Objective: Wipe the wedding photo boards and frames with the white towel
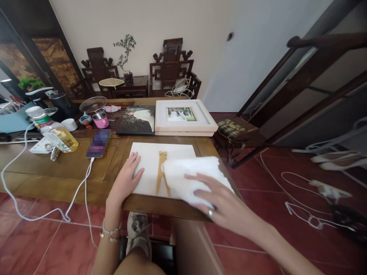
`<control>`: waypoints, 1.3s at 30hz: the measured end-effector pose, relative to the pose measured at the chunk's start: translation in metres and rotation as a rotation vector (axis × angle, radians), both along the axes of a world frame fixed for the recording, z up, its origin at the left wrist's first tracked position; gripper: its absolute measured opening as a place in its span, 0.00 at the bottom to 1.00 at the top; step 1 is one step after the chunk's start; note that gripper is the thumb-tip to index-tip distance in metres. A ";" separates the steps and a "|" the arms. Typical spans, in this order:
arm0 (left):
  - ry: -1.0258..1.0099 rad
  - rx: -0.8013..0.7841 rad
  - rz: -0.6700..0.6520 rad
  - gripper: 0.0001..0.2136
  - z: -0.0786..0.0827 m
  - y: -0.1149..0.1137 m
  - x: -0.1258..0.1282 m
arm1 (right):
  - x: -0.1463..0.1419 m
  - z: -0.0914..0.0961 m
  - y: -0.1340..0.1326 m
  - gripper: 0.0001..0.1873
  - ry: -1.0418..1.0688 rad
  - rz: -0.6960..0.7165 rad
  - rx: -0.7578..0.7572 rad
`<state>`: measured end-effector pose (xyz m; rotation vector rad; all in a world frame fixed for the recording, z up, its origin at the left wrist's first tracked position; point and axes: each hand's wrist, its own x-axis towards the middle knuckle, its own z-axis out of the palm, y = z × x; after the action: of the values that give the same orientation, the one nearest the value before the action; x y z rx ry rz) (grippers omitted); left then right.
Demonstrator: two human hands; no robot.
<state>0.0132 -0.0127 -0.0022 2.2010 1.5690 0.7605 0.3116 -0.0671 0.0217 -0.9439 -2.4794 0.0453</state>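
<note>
A white panel [149,164] lies face down near the front edge of the wooden table [71,168], with a tan easel stand [161,172] on its back. My left hand [126,181] rests flat on the panel's left edge, fingers spread. My right hand [218,198] lies flat with fingers stretched out on a white cloth [189,175] that covers the panel's right part.
Behind the panel lie a white framed photo [183,116] and a dark picture [137,119]. To the left are a phone [99,143] with a white cable [77,191], a bottle [54,133], a pink cup [101,120]. Carved chairs stand at the wall; cables lie on the red floor at right.
</note>
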 end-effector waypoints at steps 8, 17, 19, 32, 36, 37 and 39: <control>-0.008 -0.006 -0.006 0.22 -0.001 0.000 -0.001 | -0.009 -0.014 0.106 0.14 0.027 -0.229 0.033; 0.017 -0.012 0.000 0.22 -0.001 0.000 0.000 | -0.035 -0.014 0.013 0.12 0.048 -0.132 0.050; 0.011 -0.008 -0.002 0.22 -0.002 0.000 0.000 | -0.036 -0.009 -0.011 0.12 0.052 -0.028 0.040; 0.024 -0.007 -0.008 0.23 -0.002 -0.001 -0.001 | -0.043 -0.005 0.078 0.13 -0.081 -0.055 0.027; 0.029 -0.009 -0.006 0.23 -0.002 0.000 0.000 | -0.051 -0.004 0.105 0.15 -0.095 -0.080 0.022; 0.033 -0.008 -0.006 0.23 -0.002 0.000 0.000 | -0.052 -0.005 0.104 0.15 -0.099 -0.081 0.024; 0.047 -0.006 -0.004 0.23 -0.001 0.000 0.001 | -0.055 -0.007 0.090 0.15 -0.108 -0.068 0.032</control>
<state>0.0138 -0.0130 -0.0036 2.2324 1.5859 0.7069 0.2571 0.0232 0.0147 -1.0421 -2.5363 -0.0690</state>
